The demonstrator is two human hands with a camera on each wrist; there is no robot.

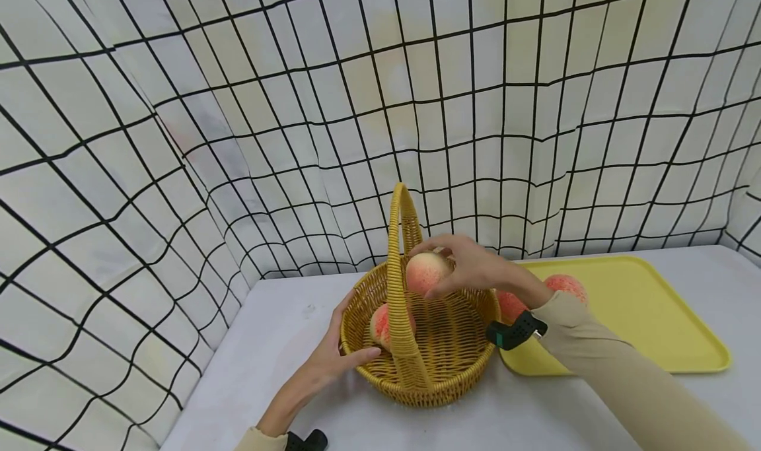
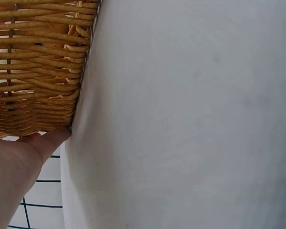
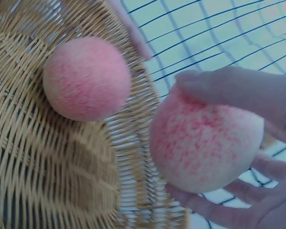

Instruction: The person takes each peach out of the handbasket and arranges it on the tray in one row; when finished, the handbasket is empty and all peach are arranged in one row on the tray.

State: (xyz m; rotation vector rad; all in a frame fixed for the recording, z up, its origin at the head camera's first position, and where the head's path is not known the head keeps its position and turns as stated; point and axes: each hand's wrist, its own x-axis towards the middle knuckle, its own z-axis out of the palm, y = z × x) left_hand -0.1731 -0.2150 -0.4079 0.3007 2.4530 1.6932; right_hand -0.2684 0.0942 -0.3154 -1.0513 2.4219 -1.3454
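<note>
A round wicker basket [image 1: 428, 396] with a tall arched handle stands on the table. My left hand [image 1: 327, 362] holds its left side, the thumb lying over the rim and the fingers along the outer wall. In the left wrist view, fingers of the left hand [image 2: 19, 162] touch the woven side. Above the basket's opening, my right hand [image 1: 470, 263] holds a pink and cream peach [image 1: 427, 273] between thumb and fingers. In the right wrist view this peach [image 3: 205, 143] hangs apart from a second peach [image 3: 87, 78], which sits inside the basket against its left wall.
A yellow tray [image 1: 642, 306] lies right of the basket, with a peach [image 1: 566, 286] and another peach [image 1: 510, 306] on it, partly hidden by the right wrist. White cloth covers the table [image 1: 273, 332]. Black netting [image 1: 357, 107] over white sheeting rises behind and at the left.
</note>
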